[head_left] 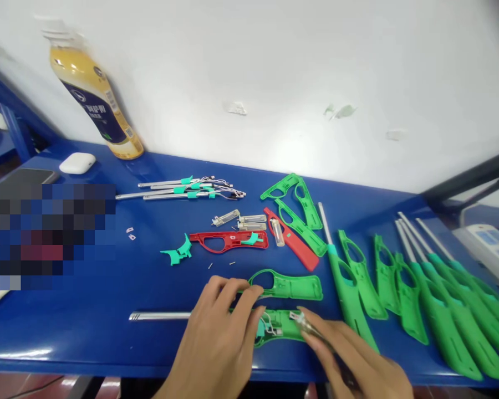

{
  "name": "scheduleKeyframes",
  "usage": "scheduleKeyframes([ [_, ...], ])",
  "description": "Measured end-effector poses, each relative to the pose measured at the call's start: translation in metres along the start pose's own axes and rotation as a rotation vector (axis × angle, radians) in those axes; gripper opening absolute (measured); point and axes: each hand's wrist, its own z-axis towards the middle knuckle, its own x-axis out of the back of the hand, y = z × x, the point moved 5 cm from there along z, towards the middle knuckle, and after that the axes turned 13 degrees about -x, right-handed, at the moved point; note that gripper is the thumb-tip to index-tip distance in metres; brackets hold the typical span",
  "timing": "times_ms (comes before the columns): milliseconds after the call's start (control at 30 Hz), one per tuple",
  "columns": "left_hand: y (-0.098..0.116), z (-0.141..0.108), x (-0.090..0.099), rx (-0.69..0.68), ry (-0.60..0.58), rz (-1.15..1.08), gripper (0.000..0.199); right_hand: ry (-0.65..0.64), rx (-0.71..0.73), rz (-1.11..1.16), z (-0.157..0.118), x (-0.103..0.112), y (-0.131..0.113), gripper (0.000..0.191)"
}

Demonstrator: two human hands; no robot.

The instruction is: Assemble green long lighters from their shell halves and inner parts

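My left hand (pixel 220 332) is closed over a green lighter handle half (pixel 289 327), whose long silver tube (pixel 160 316) points left. White wires and a teal trigger (pixel 260 331) show inside that half. My right hand (pixel 353 354) grips a slim dark tool with a metallic front (pixel 316 330); its exact kind is unclear. At the tool's tip, a small pale clip (pixel 294 316) is over the half's right part. Just behind, a second green handle half (pixel 297 286) lies inner side up, close to my left fingertips.
Farther back lie tube-and-wire assemblies (pixel 178 188), clear fuel tanks (pixel 251 221), red handle halves (pixel 233 244) and teal triggers (pixel 177 255). Green lighters (pixel 449 316) and halves (pixel 360 271) cover the right side. A yellow bottle (pixel 95 100) and white case (pixel 77 163) stand back left, before the wall.
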Motion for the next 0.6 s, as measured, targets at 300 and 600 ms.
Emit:
scheduleKeyframes([
  [300, -0.001, -0.012, -0.012, -0.059, -0.144, -0.030, 0.046, -0.047, 0.020, 0.087, 0.005, -0.008, -0.006, 0.033],
  [600, 0.004, -0.019, -0.013, -0.126, -0.106, -0.082, 0.034, -0.083, -0.023, 0.126, 0.006, -0.013, -0.011, 0.040],
])
